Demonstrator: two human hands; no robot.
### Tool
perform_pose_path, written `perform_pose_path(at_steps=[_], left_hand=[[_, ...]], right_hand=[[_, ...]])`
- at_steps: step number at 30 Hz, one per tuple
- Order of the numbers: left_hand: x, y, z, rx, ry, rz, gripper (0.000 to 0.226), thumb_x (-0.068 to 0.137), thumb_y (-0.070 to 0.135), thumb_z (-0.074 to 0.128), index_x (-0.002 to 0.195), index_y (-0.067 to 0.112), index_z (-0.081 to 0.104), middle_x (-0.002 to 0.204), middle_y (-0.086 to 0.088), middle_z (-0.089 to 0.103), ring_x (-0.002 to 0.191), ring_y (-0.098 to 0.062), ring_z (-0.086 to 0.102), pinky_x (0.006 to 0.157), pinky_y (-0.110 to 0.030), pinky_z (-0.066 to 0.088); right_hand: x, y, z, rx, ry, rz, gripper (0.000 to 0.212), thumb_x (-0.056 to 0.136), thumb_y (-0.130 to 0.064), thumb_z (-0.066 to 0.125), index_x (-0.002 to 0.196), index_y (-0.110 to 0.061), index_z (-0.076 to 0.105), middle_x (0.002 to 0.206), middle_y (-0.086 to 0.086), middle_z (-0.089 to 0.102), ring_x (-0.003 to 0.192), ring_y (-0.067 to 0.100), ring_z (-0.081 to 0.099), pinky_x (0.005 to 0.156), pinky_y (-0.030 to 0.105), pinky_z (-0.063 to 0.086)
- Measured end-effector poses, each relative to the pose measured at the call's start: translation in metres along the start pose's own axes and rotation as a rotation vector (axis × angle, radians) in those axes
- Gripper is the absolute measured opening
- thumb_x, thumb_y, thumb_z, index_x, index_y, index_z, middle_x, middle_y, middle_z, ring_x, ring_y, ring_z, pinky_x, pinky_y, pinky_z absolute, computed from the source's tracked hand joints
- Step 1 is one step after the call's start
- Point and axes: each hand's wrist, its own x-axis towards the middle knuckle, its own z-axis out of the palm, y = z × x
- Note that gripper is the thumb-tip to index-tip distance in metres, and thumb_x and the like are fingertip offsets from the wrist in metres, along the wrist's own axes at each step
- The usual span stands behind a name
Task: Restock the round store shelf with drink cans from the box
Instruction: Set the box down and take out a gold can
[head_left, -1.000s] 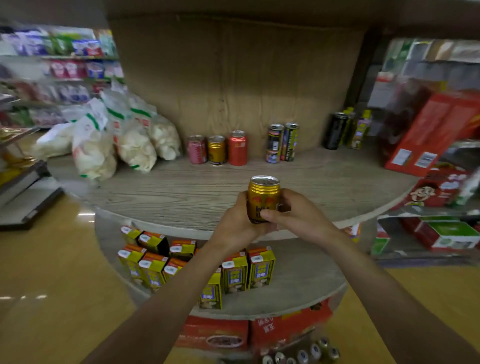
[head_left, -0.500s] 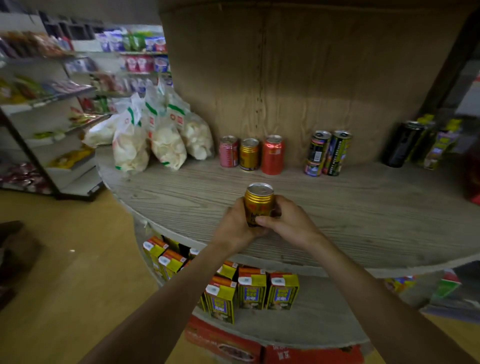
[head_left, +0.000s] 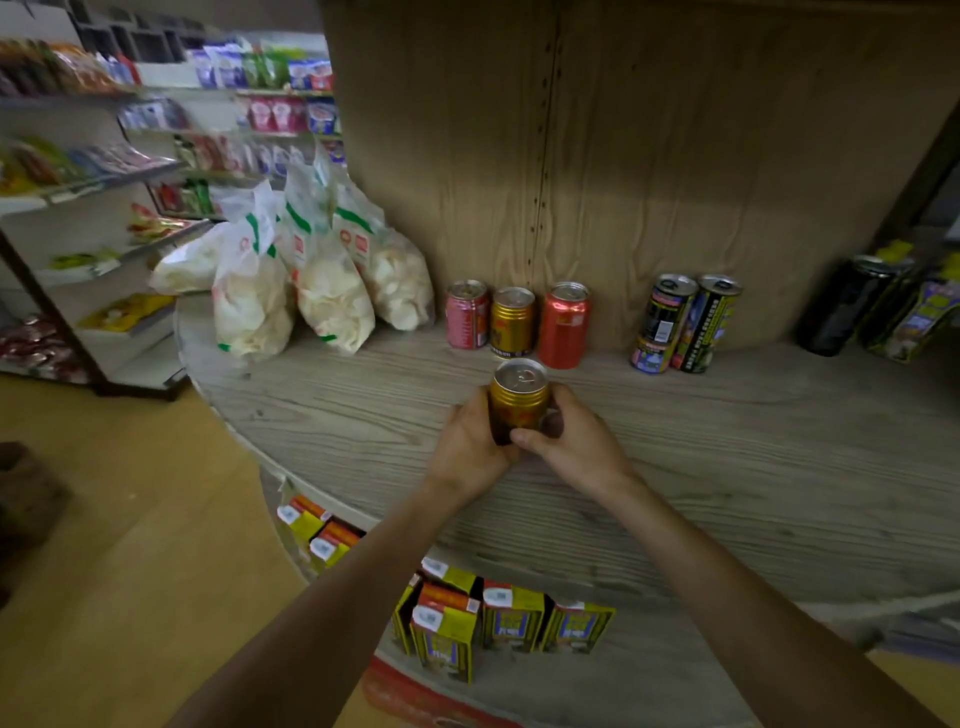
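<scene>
A gold drink can (head_left: 519, 397) stands upright between both my hands, over the wooden round shelf (head_left: 753, 467). My left hand (head_left: 467, 447) wraps its left side and my right hand (head_left: 574, 441) grips its right side, thumb across the front. Whether the can's base touches the board is hidden by my fingers. Just behind it, against the shelf's wooden back wall, stand a pink-red can (head_left: 466, 321), a gold can (head_left: 513, 322) and a red can (head_left: 563, 325) in a row. The box of cans is out of view.
Two tall dark printed cans (head_left: 685, 325) stand to the right, and a black can (head_left: 844, 306) further right. White snack bags (head_left: 311, 275) lie at the shelf's left. Yellow drink cartons (head_left: 467, 623) fill the tier below. A store rack (head_left: 93, 218) stands at left.
Both hands have carried the gold can forward over the shelf, closer to the row of three cans. The view has shifted nearer to the shelf and to the right.
</scene>
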Motion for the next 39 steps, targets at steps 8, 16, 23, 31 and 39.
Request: perform_pose_path(at_steps=[8, 16, 23, 31, 39], left_hand=[[0.047, -0.022, -0.019, -0.007, -0.066, 0.04, 0.074, 0.069, 0.047, 0.081, 0.132, 0.027, 0.047, 0.122, 0.0, 0.065, 0.116, -0.022, 0.059, 0.097, -0.044, 0.052], [0.079, -0.047, -0.026, -0.079, -0.126, 0.095, 0.078, 0.065, 0.044, 0.085, 0.132, 0.03, 0.049, 0.122, 0.003, 0.066, 0.114, -0.021, 0.06, 0.096, -0.044, 0.052], [0.087, -0.055, -0.024, -0.176, -0.132, 0.082, 0.083, 0.052, 0.055, 0.082, 0.126, 0.039, 0.049, 0.117, 0.012, 0.067, 0.111, -0.017, 0.062, 0.095, -0.042, 0.054], [0.085, -0.055, -0.024, -0.148, -0.077, 0.146, 0.082, 0.066, 0.039, 0.087, 0.137, 0.026, 0.048, 0.124, 0.002, 0.065, 0.115, -0.023, 0.056, 0.099, -0.04, 0.049], [0.082, -0.053, -0.027, -0.165, -0.074, 0.166, 0.097, 0.071, 0.029, 0.088, 0.15, 0.031, 0.031, 0.134, 0.001, 0.061, 0.12, -0.025, 0.051, 0.102, -0.039, 0.046]], right_hand=[[0.035, -0.019, 0.022, -0.012, 0.063, 0.066, 0.067, 0.082, -0.045, 0.077, 0.14, -0.033, 0.044, 0.133, -0.006, 0.063, 0.12, 0.014, 0.06, 0.103, 0.042, 0.049], [0.052, -0.031, 0.031, -0.01, 0.076, 0.086, 0.062, 0.089, -0.052, 0.068, 0.142, -0.031, 0.044, 0.129, -0.009, 0.062, 0.113, 0.009, 0.06, 0.095, 0.028, 0.047], [0.071, -0.055, 0.005, -0.009, 0.288, 0.072, 0.039, 0.104, -0.047, 0.04, 0.13, -0.027, 0.063, 0.125, -0.006, 0.067, 0.116, 0.011, 0.06, 0.099, 0.029, 0.044], [0.149, -0.087, -0.007, -0.489, 0.185, -0.042, 0.019, 0.094, -0.016, 0.062, 0.11, -0.016, 0.073, 0.112, 0.004, 0.069, 0.103, 0.021, 0.066, 0.088, 0.033, 0.052], [0.179, -0.097, -0.014, -0.632, 0.075, 0.024, 0.013, 0.085, -0.021, 0.072, 0.098, -0.019, 0.074, 0.103, 0.004, 0.072, 0.097, 0.023, 0.066, 0.087, 0.037, 0.054]])
